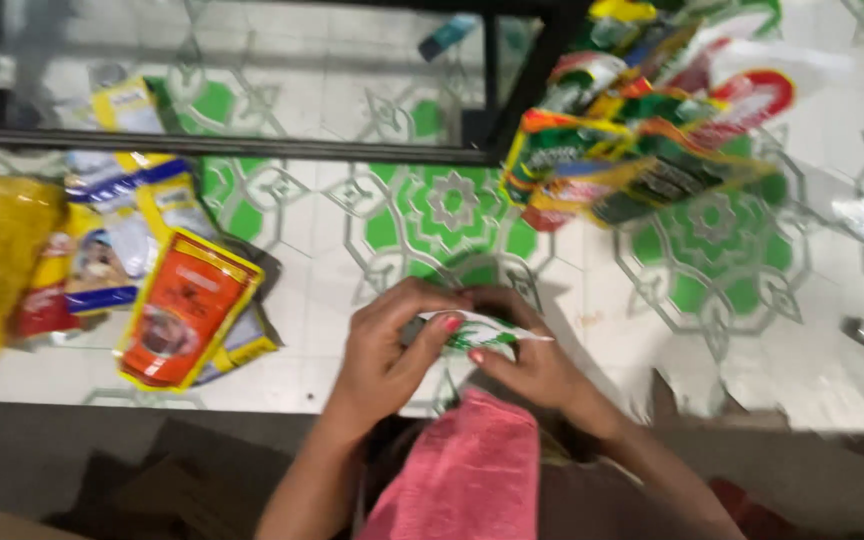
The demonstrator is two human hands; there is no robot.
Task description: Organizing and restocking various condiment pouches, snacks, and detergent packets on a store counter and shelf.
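Both my hands meet low in the middle of the head view, over a white floor with green star patterns. My left hand [392, 350] and my right hand [527, 355] together pinch a small white and green sachet [477, 333], fingers curled around its edges. A pink cloth [467, 470] lies over my lap just beneath the hands. The picture is blurred by motion.
An orange pouch with a yellow border [184, 308] lies on a pile of blue and yellow packets [117, 215] at the left. A heap of green, red and yellow packets [642, 130] lies at the upper right. A black-framed glass cabinet [252, 145] stands at the back.
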